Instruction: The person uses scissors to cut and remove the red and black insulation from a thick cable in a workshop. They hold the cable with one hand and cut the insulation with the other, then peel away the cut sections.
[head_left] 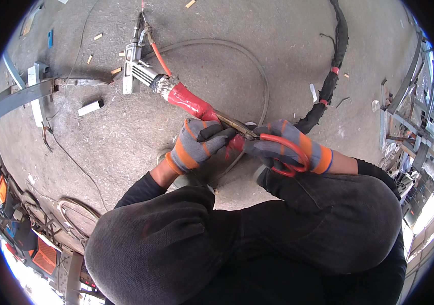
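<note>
My left hand (pixel 199 142), in a grey and orange glove, is closed around a hose wrapped in red tape (pixel 190 101). The hose runs up to a silver metal tool head (pixel 134 63) with ribbed slots, lying on the floor. In my right hand (pixel 283 145), gloved alike, is a pair of scissors (pixel 298 147) with red handles; its dark blades point up and left, lying across the hose beside my left fingers. A loose-looking red end of tape (pixel 234 145) shows between the two hands. My fingers hide where the blades and the tape meet.
A thick black-wrapped hose (pixel 336 56) with red bands comes down from the upper right toward my right hand. A thin grey cable (pixel 257 63) loops over the concrete floor. Metal beams (pixel 18 101) stand at left, a steel frame (pixel 410 122) at right. Small offcuts (pixel 91 107) lie scattered.
</note>
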Motion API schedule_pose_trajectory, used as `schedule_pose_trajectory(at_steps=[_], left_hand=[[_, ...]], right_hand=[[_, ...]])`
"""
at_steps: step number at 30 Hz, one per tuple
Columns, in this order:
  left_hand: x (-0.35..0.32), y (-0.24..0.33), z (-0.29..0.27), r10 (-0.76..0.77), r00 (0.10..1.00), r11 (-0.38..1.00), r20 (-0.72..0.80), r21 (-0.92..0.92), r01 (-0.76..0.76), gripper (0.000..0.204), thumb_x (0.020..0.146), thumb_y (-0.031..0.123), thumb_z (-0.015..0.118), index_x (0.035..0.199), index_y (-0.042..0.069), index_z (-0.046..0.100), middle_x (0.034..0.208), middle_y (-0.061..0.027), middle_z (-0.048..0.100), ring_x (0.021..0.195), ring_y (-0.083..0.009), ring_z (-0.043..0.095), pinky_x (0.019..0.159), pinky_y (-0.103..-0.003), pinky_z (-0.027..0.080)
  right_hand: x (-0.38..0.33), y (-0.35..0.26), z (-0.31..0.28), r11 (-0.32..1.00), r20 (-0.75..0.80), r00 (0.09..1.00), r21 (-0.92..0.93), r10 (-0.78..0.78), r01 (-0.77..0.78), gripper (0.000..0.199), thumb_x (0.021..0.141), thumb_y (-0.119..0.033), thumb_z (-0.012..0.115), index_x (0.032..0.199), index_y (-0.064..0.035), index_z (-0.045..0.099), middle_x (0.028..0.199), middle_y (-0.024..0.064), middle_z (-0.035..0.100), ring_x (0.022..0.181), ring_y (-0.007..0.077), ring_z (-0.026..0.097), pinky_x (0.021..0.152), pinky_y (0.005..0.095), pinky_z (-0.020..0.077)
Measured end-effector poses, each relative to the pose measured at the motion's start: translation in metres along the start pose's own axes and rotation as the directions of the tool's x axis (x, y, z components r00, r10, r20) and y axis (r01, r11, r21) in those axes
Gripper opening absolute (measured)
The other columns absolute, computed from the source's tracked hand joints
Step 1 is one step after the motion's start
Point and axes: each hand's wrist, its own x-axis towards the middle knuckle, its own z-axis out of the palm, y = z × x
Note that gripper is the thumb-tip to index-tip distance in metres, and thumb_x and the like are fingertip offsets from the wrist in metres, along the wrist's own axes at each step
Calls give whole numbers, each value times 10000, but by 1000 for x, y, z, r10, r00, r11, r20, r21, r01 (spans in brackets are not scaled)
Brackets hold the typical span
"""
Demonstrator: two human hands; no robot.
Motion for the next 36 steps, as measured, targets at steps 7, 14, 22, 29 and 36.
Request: schedule_pose_trajectory(at_steps=[7, 14, 22, 29, 36], left_hand=[[-15, -13, -1, -69, 993, 993, -92, -97, 60, 256, 869, 67, 724, 1119, 25, 761, 801, -74, 666, 641, -235, 662, 562, -350, 512], [-31, -12, -7, -218, 974, 944, -61, -268, 194, 183, 924, 57, 716, 1101, 21, 748, 788, -86, 655, 640, -233, 659, 561, -346, 508], [-24, -14, -4, -160, 984, 975, -81, -169, 144, 214, 875, 74, 731, 1083, 27, 756, 793, -77, 636, 645, -242, 646, 568, -351, 508], [-22, -14, -6, -82, 993, 996, -86, -53, 77, 240, 850, 69, 744, 1087, 31, 761, 801, -80, 627, 663, -256, 646, 574, -370, 500], [-17, -12, -8, -58, 995, 998, -81, 5, 58, 317, 823, 52, 747, 1139, 50, 773, 822, -69, 639, 701, -242, 681, 581, -368, 522]], right_hand=[[20, 31, -27, 281, 404, 530, -530, -745, 800, 194, 1057, -180, 715, 1187, -37, 732, 926, 57, 707, 698, 119, 682, 551, 261, 508], [0, 21, -40, 933, 169, 924, -47, -343, 356, 172, 983, -99, 689, 1142, -47, 729, 1058, 119, 737, 850, 215, 759, 720, 305, 611], [5, 10, -29, 895, 328, 851, -33, -410, 444, 228, 1017, -109, 679, 1226, -34, 733, 989, 113, 769, 806, 223, 785, 728, 330, 634], [5, 18, -36, 751, 401, 769, -244, -498, 614, 321, 1064, -102, 616, 1378, -51, 664, 1025, 137, 778, 836, 268, 793, 741, 344, 648], [6, 15, -34, 738, 433, 767, -280, -474, 614, 369, 1037, -67, 623, 1406, -71, 647, 1024, 112, 768, 833, 250, 787, 728, 341, 642]])
